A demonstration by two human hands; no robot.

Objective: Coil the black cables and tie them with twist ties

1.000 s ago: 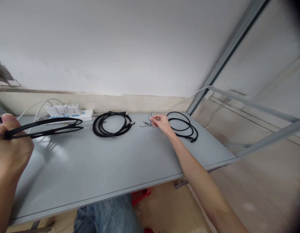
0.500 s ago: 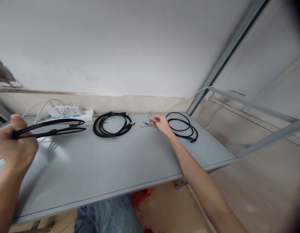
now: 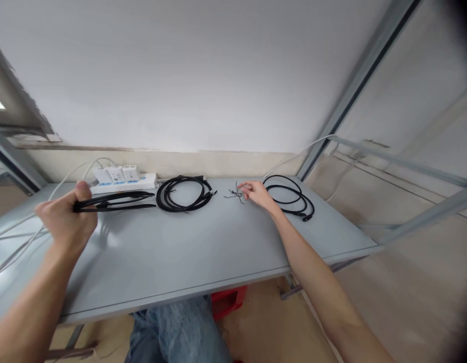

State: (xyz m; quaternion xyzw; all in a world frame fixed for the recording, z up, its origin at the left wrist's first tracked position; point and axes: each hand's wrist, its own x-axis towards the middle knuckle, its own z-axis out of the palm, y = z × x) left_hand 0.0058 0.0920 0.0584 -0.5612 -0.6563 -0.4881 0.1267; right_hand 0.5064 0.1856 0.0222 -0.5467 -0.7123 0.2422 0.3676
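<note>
Along the grey table [image 3: 169, 257] lie a thick coil of black cable [image 3: 161, 198], near the middle, and a looser coil [image 3: 300, 213] farther right, while the left hand [image 3: 69, 214] grips a third coil [image 3: 123, 195] above the tabletop, in front of the white power strip [image 3: 149, 181]. Between the two lying coils, the right hand [image 3: 256, 193] has its fingertips at some thin black ties [image 3: 235, 193], though whether it pinches one I cannot tell.

Pale wall [image 3: 203, 80] — grey tabletop [image 3: 173, 252]
</note>
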